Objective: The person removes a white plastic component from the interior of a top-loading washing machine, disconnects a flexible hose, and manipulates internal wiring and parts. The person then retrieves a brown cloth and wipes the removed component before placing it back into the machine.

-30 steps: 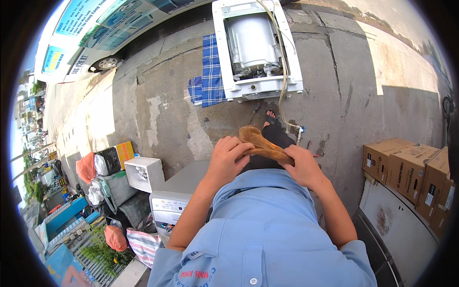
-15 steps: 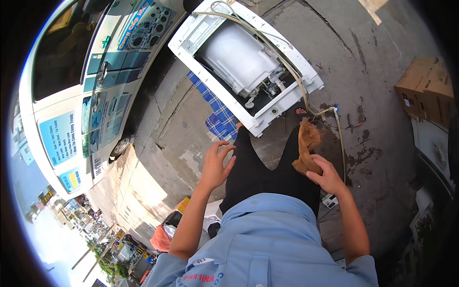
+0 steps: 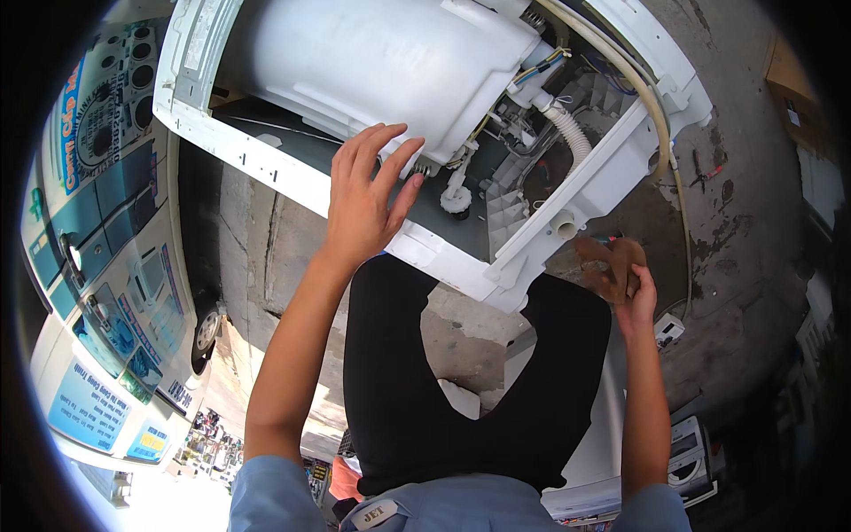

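In front of me is an opened washing machine, its white cabinet frame (image 3: 275, 183) tilted across the view. Inside it sits a large white tub (image 3: 372, 66), with wires, a round white part (image 3: 456, 199) and a corrugated hose (image 3: 570, 135) beside it. My left hand (image 3: 368, 191) is open, fingers spread, over the cabinet's near edge; whether it touches the metal I cannot tell. Beyond my right knee, near the cabinet's corner, my right hand (image 3: 637, 306) is closed on a crumpled brown rag (image 3: 612, 269).
A beige hose (image 3: 656, 111) runs over the cabinet's right side. Tools with red handles (image 3: 707, 174) lie on the concrete. A cardboard box (image 3: 798, 97) is at far right, a van (image 3: 97, 248) at left. A small white device (image 3: 669, 330) sits near my right forearm.
The washing machine now looks much nearer and fills the upper view. My left hand has moved forward over its edge. My right hand, still holding the rag, is farther right.
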### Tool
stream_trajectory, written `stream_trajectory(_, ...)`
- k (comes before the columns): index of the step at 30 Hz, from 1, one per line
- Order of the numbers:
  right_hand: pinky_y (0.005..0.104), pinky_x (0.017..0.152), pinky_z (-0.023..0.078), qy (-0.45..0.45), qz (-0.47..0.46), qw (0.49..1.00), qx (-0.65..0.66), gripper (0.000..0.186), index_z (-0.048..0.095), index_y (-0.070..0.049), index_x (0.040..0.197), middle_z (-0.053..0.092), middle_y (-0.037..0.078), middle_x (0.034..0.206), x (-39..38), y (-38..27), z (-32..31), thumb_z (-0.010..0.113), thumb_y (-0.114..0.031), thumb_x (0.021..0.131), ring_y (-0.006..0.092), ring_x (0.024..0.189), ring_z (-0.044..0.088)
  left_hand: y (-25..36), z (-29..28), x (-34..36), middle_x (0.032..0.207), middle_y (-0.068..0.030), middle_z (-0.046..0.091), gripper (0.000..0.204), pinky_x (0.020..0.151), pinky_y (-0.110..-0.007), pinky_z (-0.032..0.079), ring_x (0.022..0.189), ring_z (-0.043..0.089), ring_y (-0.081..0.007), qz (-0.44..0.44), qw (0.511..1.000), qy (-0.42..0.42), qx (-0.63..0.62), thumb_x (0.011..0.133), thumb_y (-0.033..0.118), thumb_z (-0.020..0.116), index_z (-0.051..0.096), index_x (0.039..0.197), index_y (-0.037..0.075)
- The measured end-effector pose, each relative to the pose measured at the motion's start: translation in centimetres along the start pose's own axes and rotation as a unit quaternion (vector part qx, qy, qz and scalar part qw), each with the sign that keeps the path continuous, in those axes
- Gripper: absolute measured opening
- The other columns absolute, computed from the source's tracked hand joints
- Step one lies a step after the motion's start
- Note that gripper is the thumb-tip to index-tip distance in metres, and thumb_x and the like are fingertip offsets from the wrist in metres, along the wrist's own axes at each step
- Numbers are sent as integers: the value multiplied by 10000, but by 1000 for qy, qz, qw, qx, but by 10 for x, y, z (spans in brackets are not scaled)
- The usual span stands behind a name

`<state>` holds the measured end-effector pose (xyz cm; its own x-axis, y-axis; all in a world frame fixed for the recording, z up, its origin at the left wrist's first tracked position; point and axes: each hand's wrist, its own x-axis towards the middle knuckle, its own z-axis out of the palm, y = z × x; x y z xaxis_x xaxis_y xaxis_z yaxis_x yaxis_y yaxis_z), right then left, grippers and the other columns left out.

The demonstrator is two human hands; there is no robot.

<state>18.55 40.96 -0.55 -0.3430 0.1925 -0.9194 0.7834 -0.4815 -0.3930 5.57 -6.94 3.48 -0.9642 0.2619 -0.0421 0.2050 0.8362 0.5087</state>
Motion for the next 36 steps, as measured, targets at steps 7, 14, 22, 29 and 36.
stream_trajectory(7, 496, 1064, 489, -207, -24, 968, 142, 509, 510, -64, 1434, 622, 119, 1314, 136, 45, 68, 417, -397, 1060, 294, 1269, 602, -26, 52, -10, 1294, -168, 614, 339, 1067, -465, 417, 1222, 564, -363, 26, 996, 79, 43, 886, 56, 624, 685, 1219, 34)
stream_trajectory(14, 334, 1136, 410, -469, 117, 839, -250, 653, 372, -49, 1587, 560, 123, 1474, 183, 67, 145, 576, -94, 969, 213, 1341, 553, -29, 52, -6, 1244, -223, 608, 269, 999, -475, 479, 1174, 598, -359, 81, 992, 83, 48, 863, 110, 650, 725, 1103, 14)
stream_trajectory(22, 224, 881, 415, -494, 181, 793, -307, 462, 434, -74, 1333, 556, 19, 1085, 199, 75, 186, 548, 2, 893, 76, 993, 530, -27, 44, -5, 1312, -210, 611, 222, 1054, -496, 481, 1297, 575, -344, 118, 984, 44, 126, 972, 152, 618, 720, 1124, 26)
stream_trajectory(29, 378, 1189, 322, -512, 35, 683, -520, 763, 320, -108, 1587, 500, 165, 1451, 182, 92, 227, 625, -126, 889, 249, 1372, 460, -53, 44, -10, 1278, -173, 671, 195, 1048, -480, 496, 1241, 634, -319, 179, 969, 101, 137, 979, 123, 663, 739, 1145, 53)
stream_trajectory(36, 347, 1065, 465, -573, -17, 692, -439, 665, 548, -38, 1413, 638, 109, 1318, 167, 109, 249, 835, -281, 865, 184, 1215, 605, -57, 27, 6, 1202, -177, 684, 181, 999, -482, 505, 1174, 648, -332, 241, 955, 68, 156, 961, 117, 664, 734, 1111, 44)
